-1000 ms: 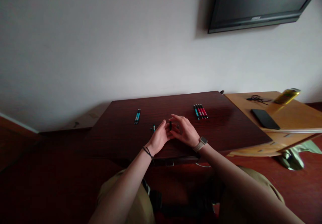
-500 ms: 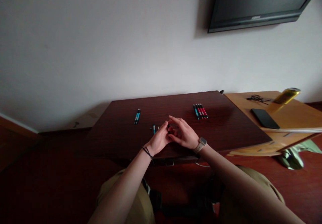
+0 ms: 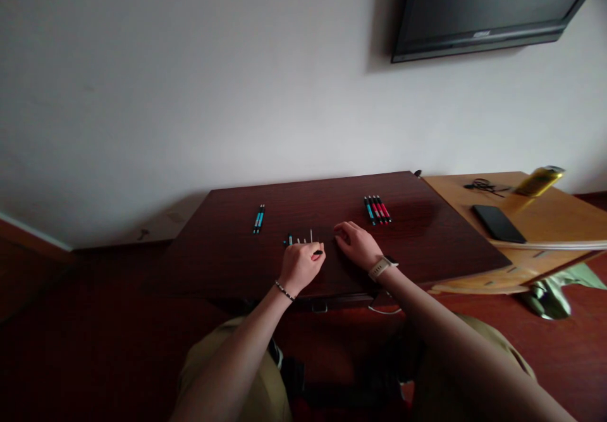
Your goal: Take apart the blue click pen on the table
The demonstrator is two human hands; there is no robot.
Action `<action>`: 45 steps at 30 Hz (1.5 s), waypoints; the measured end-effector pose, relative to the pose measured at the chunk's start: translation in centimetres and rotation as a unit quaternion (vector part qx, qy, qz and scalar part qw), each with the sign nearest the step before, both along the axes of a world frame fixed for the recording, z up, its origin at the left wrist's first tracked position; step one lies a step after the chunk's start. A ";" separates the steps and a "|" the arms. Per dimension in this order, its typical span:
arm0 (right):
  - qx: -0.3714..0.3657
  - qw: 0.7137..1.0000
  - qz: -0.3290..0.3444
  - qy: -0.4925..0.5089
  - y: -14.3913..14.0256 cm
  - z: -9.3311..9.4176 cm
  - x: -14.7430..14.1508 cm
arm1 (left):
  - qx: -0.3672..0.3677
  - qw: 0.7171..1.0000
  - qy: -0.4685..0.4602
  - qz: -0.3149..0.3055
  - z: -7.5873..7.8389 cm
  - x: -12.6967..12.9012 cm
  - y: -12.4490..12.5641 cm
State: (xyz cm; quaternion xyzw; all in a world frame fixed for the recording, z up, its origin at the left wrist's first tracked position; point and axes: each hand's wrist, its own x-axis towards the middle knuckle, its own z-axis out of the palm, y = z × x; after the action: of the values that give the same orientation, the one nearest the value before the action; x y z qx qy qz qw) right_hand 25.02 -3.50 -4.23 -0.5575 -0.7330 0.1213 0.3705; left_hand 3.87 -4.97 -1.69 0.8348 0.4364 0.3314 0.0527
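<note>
My left hand (image 3: 301, 265) is closed over the near middle of the table, with a small black pen part (image 3: 317, 252) showing between its thumb and fingers. Just beyond it are a blue pen barrel (image 3: 290, 239), a thin upright-looking refill (image 3: 311, 235) and other small pale pieces (image 3: 301, 240), partly hidden by the knuckles. My right hand (image 3: 359, 246) rests on the tabletop to the right, loosely curled with the thumb apart and nothing visible in it. Two blue pens (image 3: 258, 219) lie side by side at left. Several blue and red pens (image 3: 378, 210) form a row beyond my right hand.
The dark wooden table (image 3: 227, 251) stands against the wall. A lighter wooden desk (image 3: 559, 219) adjoins at right, bearing a black phone (image 3: 499, 223), a cable (image 3: 486, 185) and a yellow can (image 3: 540, 181). A television (image 3: 488, 11) hangs above.
My hands were together over the table and have come apart. The right moved down and right; the left turned palm-down with the black part. The refill and pale pieces are now more exposed.
</note>
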 end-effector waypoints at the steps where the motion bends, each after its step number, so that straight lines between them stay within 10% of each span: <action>1: -0.013 1.000 0.000 -0.013 0.0 -0.2 0.0 | 0.001 1.000 0.007 0.000 -0.1 0.1 0.0; 10: -0.054 0.998 -0.012 -0.039 0.2 -0.7 -0.3 | -0.029 0.999 0.039 0.021 0.1 0.2 0.3; 22: -0.052 0.947 0.154 0.278 -1.4 2.6 -1.6 | -0.111 0.983 0.121 0.087 0.6 0.4 0.5; 45: -0.014 0.963 0.212 0.164 -2.1 2.5 -1.6 | -0.157 0.972 0.148 0.091 0.2 0.3 0.5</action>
State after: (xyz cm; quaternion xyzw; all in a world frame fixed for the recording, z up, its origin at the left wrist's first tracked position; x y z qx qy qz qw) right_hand 23.47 -5.62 -1.73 -0.3670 -0.7617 0.2967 0.4439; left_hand 4.18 -4.43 -1.47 0.8127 0.5601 0.1350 0.0872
